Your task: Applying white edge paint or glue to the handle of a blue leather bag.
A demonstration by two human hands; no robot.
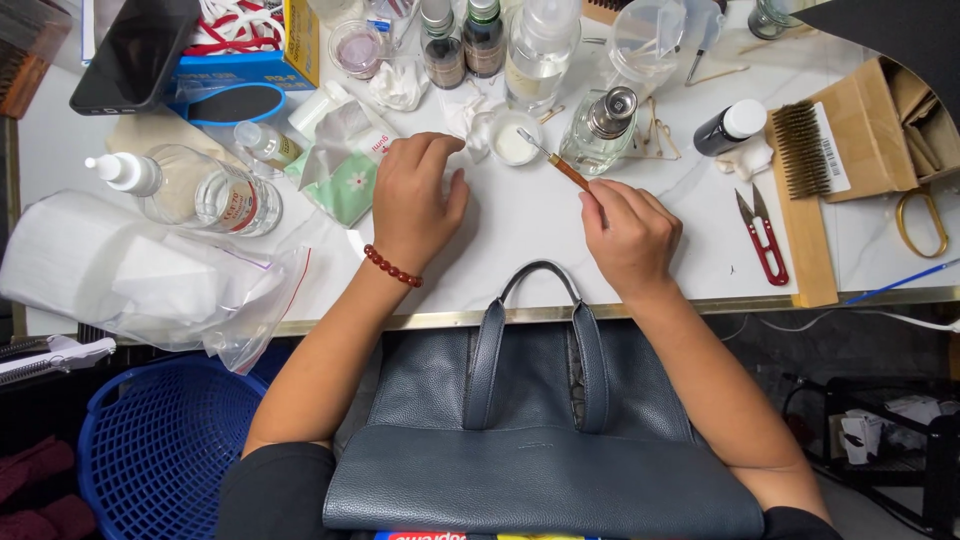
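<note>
My right hand (628,236) grips a thin brush (560,165) with an orange-brown handle, its tip reaching a small white dish (514,140) of white paste. My left hand (415,200), with a red bead bracelet at the wrist, rests curled on the white marble table (520,240) by a green tissue packet (345,180); whether it holds anything is hidden. A dark blue leather handbag (530,440) lies on my lap, its handles up against the table edge.
Bottles and jars crowd the far side, among them a clear glass bottle (600,128) and a bottle lying on its side (200,190). Red snips (762,238), a wire brush (805,150), a plastic bag (130,280) and a blue basket (160,440) surround me.
</note>
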